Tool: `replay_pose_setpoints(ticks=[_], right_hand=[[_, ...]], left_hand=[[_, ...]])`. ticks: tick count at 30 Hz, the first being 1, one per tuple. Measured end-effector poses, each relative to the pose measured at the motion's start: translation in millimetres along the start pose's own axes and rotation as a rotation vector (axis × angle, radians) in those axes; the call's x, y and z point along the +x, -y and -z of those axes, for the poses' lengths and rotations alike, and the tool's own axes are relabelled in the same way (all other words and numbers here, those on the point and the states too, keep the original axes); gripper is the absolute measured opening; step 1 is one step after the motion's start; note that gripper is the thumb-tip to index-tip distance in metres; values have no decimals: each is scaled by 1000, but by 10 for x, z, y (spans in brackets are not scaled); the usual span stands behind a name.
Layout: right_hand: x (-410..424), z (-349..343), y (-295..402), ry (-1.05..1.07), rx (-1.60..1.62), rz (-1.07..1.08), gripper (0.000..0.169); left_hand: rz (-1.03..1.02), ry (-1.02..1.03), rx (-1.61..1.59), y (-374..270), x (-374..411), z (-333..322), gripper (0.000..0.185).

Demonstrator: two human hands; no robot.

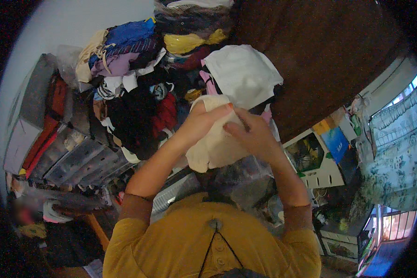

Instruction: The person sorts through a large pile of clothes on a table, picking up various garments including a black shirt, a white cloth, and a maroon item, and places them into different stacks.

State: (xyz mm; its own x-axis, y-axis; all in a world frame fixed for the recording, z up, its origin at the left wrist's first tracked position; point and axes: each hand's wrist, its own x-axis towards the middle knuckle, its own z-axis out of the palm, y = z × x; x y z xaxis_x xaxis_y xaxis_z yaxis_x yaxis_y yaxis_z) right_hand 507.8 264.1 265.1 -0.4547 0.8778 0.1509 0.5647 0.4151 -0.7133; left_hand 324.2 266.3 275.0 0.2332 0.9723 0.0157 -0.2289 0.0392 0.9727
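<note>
A cream-coloured cloth garment (222, 146) hangs between my two hands in front of my chest. My left hand (205, 116) grips its upper part, the thumb lying over the fabric. On the garment's right side is my right hand (252, 130), its fingers bent against the cloth and its thumb on the front. Just beyond them lies a folded white cloth (245, 74) on top of a pile, with pink fabric (209, 83) showing at its edge. Dark clothes (128, 118) and a red cloth (165, 114) are heaped to the left of my hands.
More clothes stand stacked behind, with a yellow bundle (184, 42) and a blue garment (130, 33). A brown surface (309, 59) fills the upper right. Plastic drawers (87, 163) are at the left; a white-framed cabinet (307, 156) and a patterned curtain (396, 146) are at the right.
</note>
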Motion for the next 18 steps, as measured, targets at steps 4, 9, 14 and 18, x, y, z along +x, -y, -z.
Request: replay_pose_setpoints(ticks=[4, 9, 14, 18], right_hand=[[90, -43, 58, -25, 361, 3, 50], [171, -100, 382, -77, 285, -166, 48], [222, -84, 333, -220, 1149, -255, 50], [209, -2, 111, -430, 1269, -196, 41]], left_hand=[[125, -50, -240, -95, 59, 45, 27], [96, -36, -177, -29, 20, 133, 30], [-310, -101, 214, 27, -315, 116, 33], [-55, -71, 254, 39, -432, 449, 32]])
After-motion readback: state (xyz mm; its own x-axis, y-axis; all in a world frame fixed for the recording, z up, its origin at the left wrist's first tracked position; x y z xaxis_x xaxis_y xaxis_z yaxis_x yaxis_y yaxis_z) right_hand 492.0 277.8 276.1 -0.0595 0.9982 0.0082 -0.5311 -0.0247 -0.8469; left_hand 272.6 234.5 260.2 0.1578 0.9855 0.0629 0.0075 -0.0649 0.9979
